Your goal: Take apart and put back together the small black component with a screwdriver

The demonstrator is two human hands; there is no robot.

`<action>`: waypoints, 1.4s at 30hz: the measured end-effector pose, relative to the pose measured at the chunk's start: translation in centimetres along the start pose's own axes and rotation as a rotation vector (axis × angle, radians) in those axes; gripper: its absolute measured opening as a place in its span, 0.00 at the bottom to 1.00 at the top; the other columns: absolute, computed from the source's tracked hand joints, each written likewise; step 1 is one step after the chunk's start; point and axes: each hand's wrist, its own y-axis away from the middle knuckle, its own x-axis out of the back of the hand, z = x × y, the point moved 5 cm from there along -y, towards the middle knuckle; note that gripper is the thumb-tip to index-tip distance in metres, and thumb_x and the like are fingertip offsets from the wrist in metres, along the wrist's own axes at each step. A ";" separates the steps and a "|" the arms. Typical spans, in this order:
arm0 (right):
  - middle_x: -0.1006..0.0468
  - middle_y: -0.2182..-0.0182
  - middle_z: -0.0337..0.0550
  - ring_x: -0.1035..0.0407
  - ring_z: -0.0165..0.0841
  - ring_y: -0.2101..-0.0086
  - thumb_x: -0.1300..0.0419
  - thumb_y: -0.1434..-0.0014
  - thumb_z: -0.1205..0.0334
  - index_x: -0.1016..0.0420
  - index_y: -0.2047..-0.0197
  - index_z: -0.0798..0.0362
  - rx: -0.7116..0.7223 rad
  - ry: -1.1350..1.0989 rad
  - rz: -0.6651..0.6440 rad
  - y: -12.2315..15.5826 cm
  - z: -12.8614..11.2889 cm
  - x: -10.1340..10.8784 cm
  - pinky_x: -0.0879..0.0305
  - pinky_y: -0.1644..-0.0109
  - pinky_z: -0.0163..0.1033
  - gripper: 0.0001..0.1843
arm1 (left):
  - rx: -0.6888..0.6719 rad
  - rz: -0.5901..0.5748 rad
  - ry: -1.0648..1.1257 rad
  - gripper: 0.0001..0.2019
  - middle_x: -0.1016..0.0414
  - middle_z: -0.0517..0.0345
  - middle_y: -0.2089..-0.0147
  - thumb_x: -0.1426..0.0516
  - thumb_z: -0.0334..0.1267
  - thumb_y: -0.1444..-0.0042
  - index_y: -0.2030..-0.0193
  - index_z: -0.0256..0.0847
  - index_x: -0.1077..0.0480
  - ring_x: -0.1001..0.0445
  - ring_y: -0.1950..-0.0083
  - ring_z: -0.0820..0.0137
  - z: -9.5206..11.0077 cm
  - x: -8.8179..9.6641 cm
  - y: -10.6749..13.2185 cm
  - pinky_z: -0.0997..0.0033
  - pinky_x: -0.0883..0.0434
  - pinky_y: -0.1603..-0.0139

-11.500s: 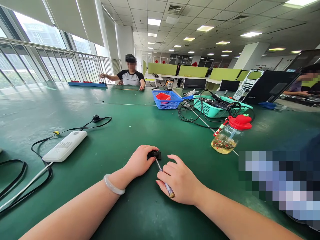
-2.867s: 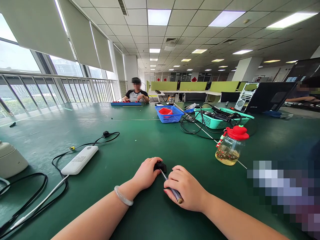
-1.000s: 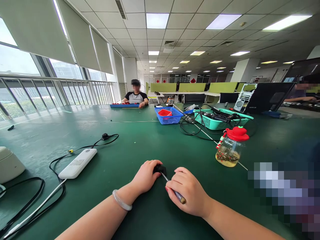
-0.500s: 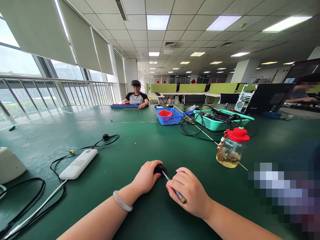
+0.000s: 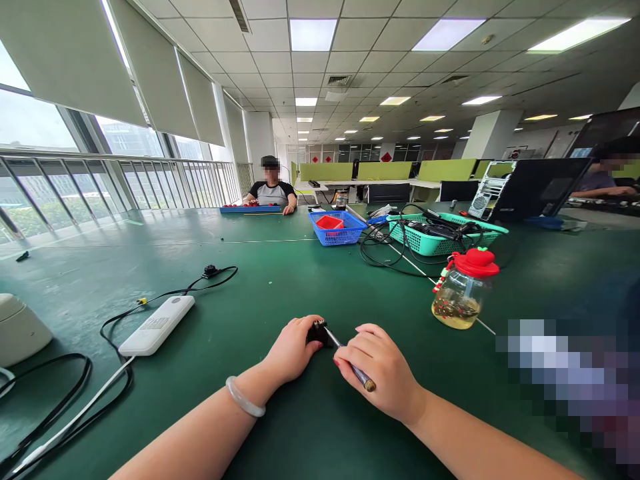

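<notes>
My left hand (image 5: 293,347) rests on the green table (image 5: 260,280) with its fingers closed around a small black part (image 5: 318,331), pinning it to the mat. My right hand (image 5: 383,370) grips a thin screwdriver (image 5: 356,369) like a pen, its metal tip touching the black part and its brown handle end sticking out near my knuckles. A pale bangle (image 5: 244,398) circles my left wrist.
A white power bank (image 5: 157,325) with black and white cables lies to the left. A glass jar with a red lid (image 5: 463,288) stands to the right. Blue basket (image 5: 336,229) and teal basket (image 5: 440,234) with cables sit farther back. A person sits at the far end.
Over the last second both hands stay on the black part; the screwdriver's angle shifts slightly and my right hand lifts a little. My head view drifts a bit.
</notes>
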 end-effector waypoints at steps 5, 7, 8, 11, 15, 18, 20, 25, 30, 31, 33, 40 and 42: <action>0.27 0.76 0.36 0.36 0.28 0.75 0.47 0.36 0.68 0.28 0.68 0.51 -0.018 -0.002 0.019 -0.1 0.3 0.0 0.38 0.52 0.42 0.11 | -0.006 -0.003 -0.020 0.20 0.25 0.53 0.47 0.44 0.30 0.47 0.46 0.44 0.33 0.30 0.44 0.61 0.1 0.0 0.0 0.58 0.34 0.41; 0.27 0.76 0.36 0.36 0.28 0.74 0.47 0.36 0.68 0.27 0.68 0.51 -0.034 0.001 0.012 -0.1 0.5 0.0 0.39 0.52 0.42 0.10 | -0.016 -0.002 -0.018 0.19 0.25 0.53 0.47 0.44 0.30 0.47 0.47 0.44 0.32 0.30 0.44 0.61 0.1 0.0 0.0 0.58 0.34 0.41; 0.27 0.76 0.36 0.35 0.28 0.74 0.47 0.36 0.68 0.27 0.68 0.51 -0.045 -0.001 0.007 -0.1 0.6 0.0 0.39 0.52 0.42 0.10 | -0.022 -0.001 -0.016 0.19 0.25 0.53 0.47 0.44 0.30 0.47 0.47 0.44 0.32 0.30 0.44 0.61 0.1 -0.1 0.0 0.58 0.34 0.41; 0.26 0.75 0.36 0.34 0.29 0.74 0.47 0.35 0.67 0.27 0.67 0.51 -0.084 -0.036 -0.006 0.0 1.0 -0.2 0.39 0.53 0.42 0.10 | -0.037 -0.001 -0.012 0.19 0.24 0.54 0.48 0.44 0.30 0.46 0.47 0.44 0.32 0.30 0.45 0.62 0.1 -0.1 0.0 0.58 0.34 0.41; 0.23 0.72 0.39 0.31 0.32 0.70 0.45 0.36 0.61 0.27 0.64 0.50 -0.198 -0.135 -0.008 0.3 2.0 -0.5 0.36 0.57 0.41 0.08 | -0.037 -0.016 -0.006 0.20 0.25 0.54 0.46 0.44 0.30 0.46 0.46 0.44 0.32 0.31 0.44 0.61 0.1 -0.1 0.0 0.58 0.35 0.40; 0.21 0.68 0.41 0.29 0.35 0.68 0.46 0.36 0.56 0.27 0.62 0.50 -0.366 -0.194 0.013 0.7 3.1 -0.9 0.34 0.61 0.39 0.09 | -0.028 -0.019 -0.005 0.20 0.25 0.54 0.46 0.43 0.31 0.46 0.45 0.44 0.33 0.31 0.44 0.61 0.1 0.0 0.1 0.58 0.35 0.39; 0.21 0.68 0.41 0.28 0.35 0.68 0.47 0.35 0.53 0.27 0.62 0.50 -0.502 -0.232 0.001 1.1 3.9 -1.1 0.34 0.64 0.37 0.12 | -0.030 -0.022 -0.007 0.21 0.25 0.54 0.46 0.43 0.32 0.46 0.44 0.45 0.33 0.31 0.44 0.61 0.2 0.0 0.1 0.58 0.35 0.40; 0.24 0.71 0.40 0.29 0.33 0.71 0.51 0.34 0.51 0.28 0.64 0.50 -0.684 -0.299 0.007 1.5 4.7 -1.0 0.36 0.68 0.35 0.16 | -0.045 -0.016 -0.014 0.20 0.26 0.54 0.46 0.43 0.35 0.46 0.45 0.46 0.33 0.31 0.44 0.60 0.1 0.0 0.2 0.56 0.35 0.40; 0.26 0.74 0.40 0.30 0.34 0.71 0.52 0.34 0.50 0.28 0.64 0.50 -0.666 -0.356 -0.002 1.5 4.4 -1.0 0.37 0.69 0.34 0.17 | -0.062 -0.009 -0.018 0.19 0.25 0.55 0.48 0.41 0.36 0.48 0.48 0.46 0.32 0.31 0.45 0.59 0.0 -0.1 0.2 0.56 0.34 0.41; 0.26 0.74 0.39 0.31 0.33 0.72 0.52 0.34 0.50 0.28 0.65 0.50 -0.662 -0.370 -0.018 1.5 4.3 -1.1 0.38 0.69 0.34 0.17 | -0.060 -0.011 -0.019 0.18 0.25 0.55 0.49 0.41 0.36 0.48 0.49 0.46 0.32 0.31 0.46 0.60 0.0 -0.2 0.2 0.56 0.34 0.42; 0.27 0.75 0.39 0.32 0.33 0.72 0.51 0.34 0.50 0.28 0.65 0.50 -0.663 -0.400 -0.048 1.6 4.3 -1.5 0.38 0.70 0.34 0.17 | -0.056 -0.016 -0.019 0.17 0.25 0.56 0.50 0.42 0.35 0.48 0.50 0.46 0.32 0.31 0.46 0.60 0.0 -0.2 0.1 0.56 0.33 0.43; 0.31 0.77 0.37 0.35 0.32 0.74 0.51 0.35 0.48 0.29 0.66 0.50 -0.716 -0.516 -0.105 2.0 4.9 -2.5 0.39 0.70 0.35 0.18 | -0.045 -0.022 -0.006 0.16 0.25 0.56 0.51 0.41 0.35 0.48 0.51 0.46 0.32 0.31 0.47 0.60 -0.2 -0.2 0.1 0.57 0.34 0.44; 0.33 0.78 0.36 0.37 0.32 0.75 0.51 0.36 0.47 0.29 0.66 0.50 -0.741 -0.539 -0.108 2.0 5.0 -2.6 0.41 0.71 0.35 0.18 | -0.033 -0.027 -0.006 0.16 0.25 0.56 0.51 0.41 0.35 0.48 0.51 0.46 0.32 0.31 0.47 0.60 -0.2 -0.2 0.1 0.58 0.34 0.44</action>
